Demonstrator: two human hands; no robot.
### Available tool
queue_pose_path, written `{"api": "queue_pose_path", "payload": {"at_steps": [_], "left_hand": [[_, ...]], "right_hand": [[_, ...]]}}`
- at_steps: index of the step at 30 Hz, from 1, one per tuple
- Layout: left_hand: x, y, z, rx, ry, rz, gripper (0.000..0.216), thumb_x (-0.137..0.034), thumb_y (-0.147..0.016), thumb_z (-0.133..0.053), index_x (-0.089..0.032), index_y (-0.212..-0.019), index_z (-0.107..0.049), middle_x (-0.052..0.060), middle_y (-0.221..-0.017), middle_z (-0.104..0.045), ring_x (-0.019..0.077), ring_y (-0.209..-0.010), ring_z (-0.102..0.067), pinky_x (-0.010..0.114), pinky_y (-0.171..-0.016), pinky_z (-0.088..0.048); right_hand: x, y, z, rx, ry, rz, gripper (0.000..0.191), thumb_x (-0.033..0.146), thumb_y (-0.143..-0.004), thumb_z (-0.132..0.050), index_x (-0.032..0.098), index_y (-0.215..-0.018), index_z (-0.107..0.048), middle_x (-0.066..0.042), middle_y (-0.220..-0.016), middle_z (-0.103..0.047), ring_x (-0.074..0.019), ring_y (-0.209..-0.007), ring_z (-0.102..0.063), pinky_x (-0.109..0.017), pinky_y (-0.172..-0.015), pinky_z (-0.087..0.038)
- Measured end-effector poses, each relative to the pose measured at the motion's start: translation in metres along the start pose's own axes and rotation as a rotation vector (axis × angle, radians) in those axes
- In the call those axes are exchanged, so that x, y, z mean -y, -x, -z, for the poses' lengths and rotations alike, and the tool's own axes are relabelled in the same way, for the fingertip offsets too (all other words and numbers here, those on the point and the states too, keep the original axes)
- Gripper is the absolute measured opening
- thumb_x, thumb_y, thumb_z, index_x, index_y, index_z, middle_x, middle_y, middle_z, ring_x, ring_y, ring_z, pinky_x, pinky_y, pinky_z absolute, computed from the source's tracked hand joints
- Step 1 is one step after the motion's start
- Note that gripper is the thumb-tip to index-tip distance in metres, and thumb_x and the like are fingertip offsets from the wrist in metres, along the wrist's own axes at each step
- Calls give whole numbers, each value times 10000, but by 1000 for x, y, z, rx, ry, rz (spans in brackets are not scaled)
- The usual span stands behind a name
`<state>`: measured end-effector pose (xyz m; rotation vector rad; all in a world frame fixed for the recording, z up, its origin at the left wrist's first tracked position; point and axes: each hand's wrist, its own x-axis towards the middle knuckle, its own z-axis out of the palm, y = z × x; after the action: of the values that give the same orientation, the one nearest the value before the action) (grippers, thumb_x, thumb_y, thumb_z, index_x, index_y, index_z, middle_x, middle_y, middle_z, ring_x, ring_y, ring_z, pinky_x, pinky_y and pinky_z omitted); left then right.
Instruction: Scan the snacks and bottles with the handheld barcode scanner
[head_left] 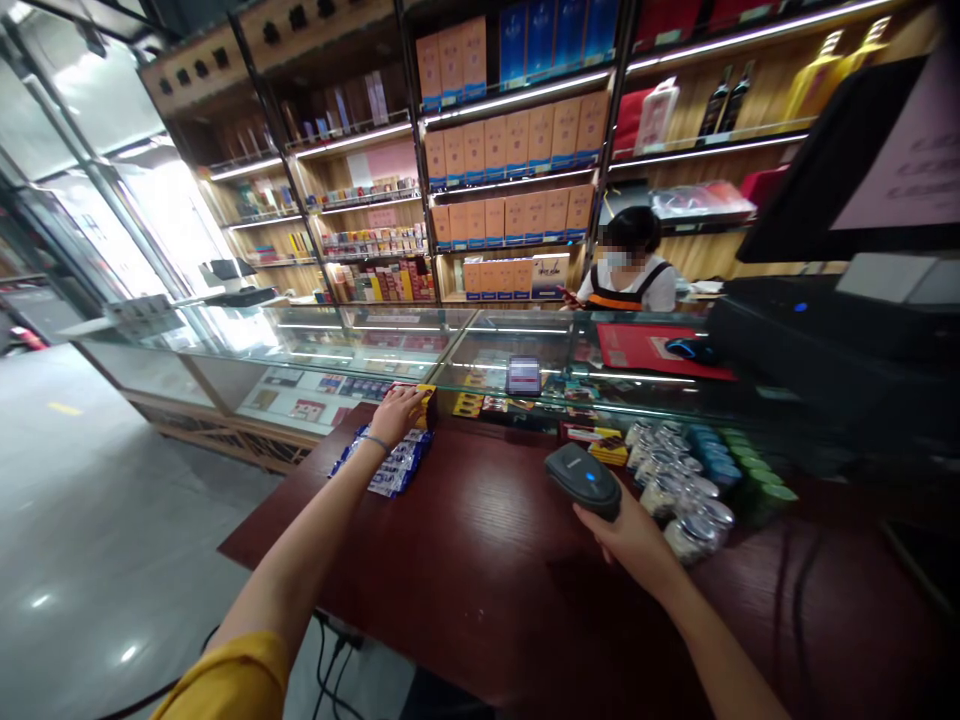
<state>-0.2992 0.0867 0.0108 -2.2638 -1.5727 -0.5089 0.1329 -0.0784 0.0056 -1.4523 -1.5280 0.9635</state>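
My left hand reaches across the dark red wooden counter and closes on a small yellow and red box at its far edge. Below that hand lies a pile of blue and white packets. My right hand grips a dark handheld barcode scanner with a blue light, held just above the counter near its middle.
Several round lidded tins and green caps stand at the counter's right. A glass display case runs behind it. A person sits behind the case before shelves of boxes. A black monitor stands at right.
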Motion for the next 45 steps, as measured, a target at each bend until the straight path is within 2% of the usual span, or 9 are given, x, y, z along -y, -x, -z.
{"api": "queue_pose_path", "payload": {"at_steps": [7, 14, 18, 21, 28, 33, 38, 42, 45], "left_hand": [[-5, 0, 4, -11, -10, 25, 439, -251, -947, -602, -268, -1385, -625, 106, -1358, -672, 314, -1290, -570, 539, -1156, -401], [-31, 0, 2, -157, 97, 72, 549, -332, -922, -670, -211, -1443, -551, 171, -1467, -580, 339, -1379, -516, 535, -1170, -398], [-77, -1, -3, -248, 225, 20, 473, -383, -985, -580, -213, -1427, -566, 155, -1398, -617, 314, -1327, -556, 486, -1147, -438], [-124, -6, -11, -265, 318, -21, 398, -361, -1007, -538, -214, -1370, -610, 140, -1293, -657, 293, -1230, -608, 456, -1099, -483], [-243, -25, -39, -166, 510, -193, 440, -226, -966, -564, -226, -1404, -594, 143, -1407, -585, 310, -1351, -530, 499, -1175, -435], [-307, -42, -60, -85, 611, -258, 528, -191, -900, -632, -275, -1420, -594, 127, -1518, -524, 356, -1466, -418, 567, -1220, -357], [-339, -61, -81, -33, 609, -225, 627, -196, -824, -737, -316, -1424, -599, 123, -1575, -488, 434, -1508, -335, 657, -1224, -264], [-348, -64, -89, -18, 568, -204, 562, -195, -842, -710, -328, -1382, -630, 134, -1480, -584, 427, -1434, -438, 674, -1192, -288], [-347, -61, -84, -11, 537, -205, 457, -158, -887, -625, -320, -1311, -674, 143, -1407, -639, 394, -1355, -528, 647, -1162, -340]], "right_hand": [[0, 0, -1, -32, -30, 38, 607, 460, -795, -656, 187, -1324, -538, 75, -546, -603, -141, -335, -516, -238, -361, -396], [4, -2, 9, -167, -171, 77, 527, 505, -791, -720, 193, -1194, -588, 74, -515, -566, -135, -332, -466, -250, -361, -370], [11, -2, 27, -244, -239, 93, 358, 531, -811, -718, 209, -920, -603, 68, -473, -542, -124, -328, -471, -245, -379, -393], [14, -3, 41, -283, -303, 101, 358, 521, -825, -711, 216, -726, -553, 59, -472, -534, -105, -327, -476, -221, -370, -358], [14, -3, 63, -401, -465, 68, 352, 494, -786, -746, 221, -712, -537, 80, -443, -510, -97, -311, -459, -203, -342, -334], [18, 0, 74, -454, -539, 34, 294, 434, -784, -730, 231, -715, -529, 83, -444, -507, -96, -316, -450, -204, -333, -339], [16, 0, 81, -487, -554, 27, 319, 433, -774, -733, 238, -671, -503, 78, -443, -503, -95, -312, -451, -215, -338, -339], [18, 0, 81, -484, -568, 11, 323, 442, -751, -736, 240, -651, -504, 77, -440, -495, -92, -311, -438, -218, -330, -339], [20, 0, 80, -476, -556, 8, 343, 467, -743, -735, 246, -649, -491, 76, -440, -488, -94, -316, -433, -221, -330, -351]]}}
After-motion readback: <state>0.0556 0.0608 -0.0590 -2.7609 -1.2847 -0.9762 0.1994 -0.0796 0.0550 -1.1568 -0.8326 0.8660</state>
